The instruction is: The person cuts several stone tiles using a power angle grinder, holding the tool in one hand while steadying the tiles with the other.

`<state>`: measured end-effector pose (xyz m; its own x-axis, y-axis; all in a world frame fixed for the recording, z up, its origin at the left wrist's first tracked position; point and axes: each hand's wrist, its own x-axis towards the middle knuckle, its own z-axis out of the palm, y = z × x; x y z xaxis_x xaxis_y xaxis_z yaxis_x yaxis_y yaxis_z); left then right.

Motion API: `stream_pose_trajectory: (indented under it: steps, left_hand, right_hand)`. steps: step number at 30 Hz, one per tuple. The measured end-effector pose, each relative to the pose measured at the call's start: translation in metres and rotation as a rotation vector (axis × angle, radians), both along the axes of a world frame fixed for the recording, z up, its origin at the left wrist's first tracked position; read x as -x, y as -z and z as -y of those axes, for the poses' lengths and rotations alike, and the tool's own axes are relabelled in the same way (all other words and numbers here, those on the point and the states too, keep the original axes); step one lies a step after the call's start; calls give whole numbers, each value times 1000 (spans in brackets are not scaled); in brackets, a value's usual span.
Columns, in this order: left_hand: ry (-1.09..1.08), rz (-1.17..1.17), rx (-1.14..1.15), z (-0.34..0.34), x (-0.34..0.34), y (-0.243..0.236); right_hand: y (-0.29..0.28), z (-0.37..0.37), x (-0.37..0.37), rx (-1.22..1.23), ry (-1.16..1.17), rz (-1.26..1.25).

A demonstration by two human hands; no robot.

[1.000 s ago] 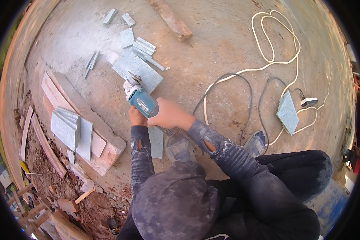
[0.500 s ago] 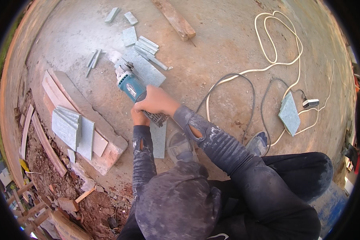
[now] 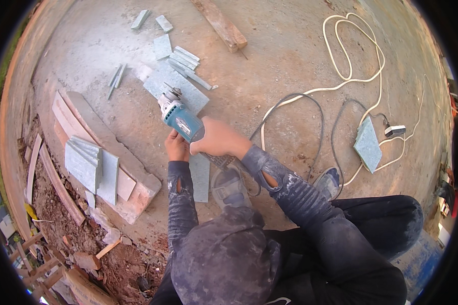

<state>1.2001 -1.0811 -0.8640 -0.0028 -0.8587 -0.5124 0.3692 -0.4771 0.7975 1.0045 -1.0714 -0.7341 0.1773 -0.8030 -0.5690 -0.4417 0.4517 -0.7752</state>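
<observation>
My right hand [image 3: 216, 137] is wrapped round the teal body of an angle grinder [image 3: 184, 121]. My left hand [image 3: 177, 147] is right against the tool's lower side, fingers bent; part of its grip is hidden. The disc end is over a grey-green stone tile [image 3: 191, 94] lying on the ground; I cannot tell whether the disc touches it. Cut strips [image 3: 184, 57] of the same stone rest along the tile's far edge. Another tile [image 3: 199, 178] lies below my hands, beside my shoe [image 3: 230, 188].
Several tiles [image 3: 84, 162] are stacked on a stone slab [image 3: 142, 190] at left. A wooden plank [image 3: 221, 25] lies at the far side. A dark cord [image 3: 320, 114] and a white cable [image 3: 336, 87] loop at right, near a loose tile [image 3: 367, 145] and a socket block [image 3: 395, 131].
The grinder has drawn back toward me and slightly right, baring more of the tile. My right hand moved with it; my left hand shows more clearly beside the body.
</observation>
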Motion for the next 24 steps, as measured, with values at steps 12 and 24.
stream_pose_trajectory:
  steps: [12, 24]
  left_hand:
    - [-32, -31, 3, -4, -3, 1]
    - [-8, -17, 32, -2, -13, 19]
  right_hand:
    - [4, 23, -25, 7, 136, 50]
    - [4, 41, 8, 44, -37, 46]
